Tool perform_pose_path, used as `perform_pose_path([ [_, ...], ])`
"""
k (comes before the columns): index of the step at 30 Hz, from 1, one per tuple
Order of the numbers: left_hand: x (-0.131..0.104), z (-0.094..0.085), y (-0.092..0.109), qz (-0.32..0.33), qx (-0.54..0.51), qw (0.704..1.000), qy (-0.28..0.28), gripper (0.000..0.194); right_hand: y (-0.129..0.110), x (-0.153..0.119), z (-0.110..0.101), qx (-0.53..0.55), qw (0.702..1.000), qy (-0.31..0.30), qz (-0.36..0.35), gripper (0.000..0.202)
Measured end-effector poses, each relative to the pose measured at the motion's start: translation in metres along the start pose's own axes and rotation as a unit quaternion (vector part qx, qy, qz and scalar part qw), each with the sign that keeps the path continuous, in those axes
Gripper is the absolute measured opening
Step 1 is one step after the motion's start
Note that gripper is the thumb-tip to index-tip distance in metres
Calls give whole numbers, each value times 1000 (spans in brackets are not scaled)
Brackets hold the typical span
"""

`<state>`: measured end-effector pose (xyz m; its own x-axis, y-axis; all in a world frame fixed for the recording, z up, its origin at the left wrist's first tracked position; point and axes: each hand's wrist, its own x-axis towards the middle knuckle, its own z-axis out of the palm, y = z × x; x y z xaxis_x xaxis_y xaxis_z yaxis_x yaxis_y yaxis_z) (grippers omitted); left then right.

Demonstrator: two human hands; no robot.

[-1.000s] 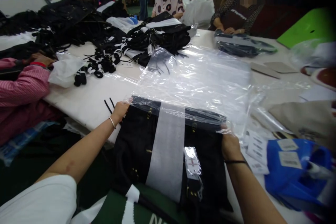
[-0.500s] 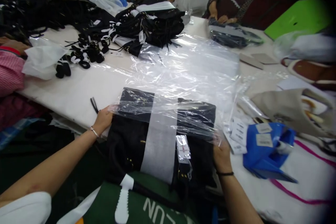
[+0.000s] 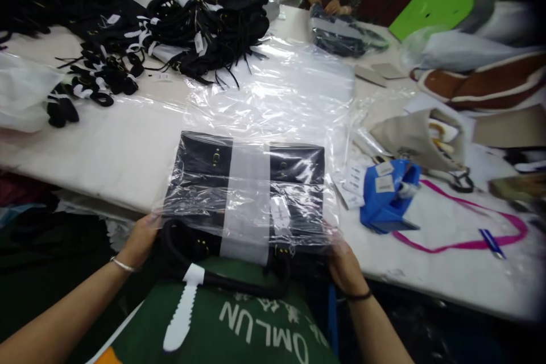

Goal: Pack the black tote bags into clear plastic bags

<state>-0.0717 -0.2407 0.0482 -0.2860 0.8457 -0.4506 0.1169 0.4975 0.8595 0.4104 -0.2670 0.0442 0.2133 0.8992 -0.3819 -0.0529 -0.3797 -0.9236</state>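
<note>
The hands hold the open end of a clear plastic sleeve [image 3: 294, 88], one at each side: the left hand [image 3: 143, 238] closed on the film beside the bag's left edge, the right hand [image 3: 344, 264] gripping near its right edge, the fingertips there too blurred to make out. Between them the black bag [image 3: 200, 160] lies mostly inside the film, its near end at the person's green apron [image 3: 205, 324] and its carrying handle [image 3: 239, 286] outside. The rest of the sleeve spreads over the desk [image 3: 119, 142].

The thin film could split or stretch if both sides are pulled hard while the bag fits this snugly. The handle, standing off the bag, could catch the sleeve's edge, and the hang tag [image 3: 280, 213] or the brass buckle [image 3: 216, 157] could snag or crease under it. An uneven pull could skew the pale strip [image 3: 248, 199] down the middle.

One second earlier the film covers only the bag's far rim and the tag lies uncovered; now the edge reaches nearly to the handle's base, the tag sits beneath it, and the hands are closer to the body.
</note>
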Motion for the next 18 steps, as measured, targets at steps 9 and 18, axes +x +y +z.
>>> perform_pose_path([
  [9,-15,-16,-9,14,82,996,-18,50,10,-18,1,-101,993,65,-22,50],
  [18,-33,-24,-39,-57,91,983,-151,54,44,-90,2,-72,997,25,21,40],
])
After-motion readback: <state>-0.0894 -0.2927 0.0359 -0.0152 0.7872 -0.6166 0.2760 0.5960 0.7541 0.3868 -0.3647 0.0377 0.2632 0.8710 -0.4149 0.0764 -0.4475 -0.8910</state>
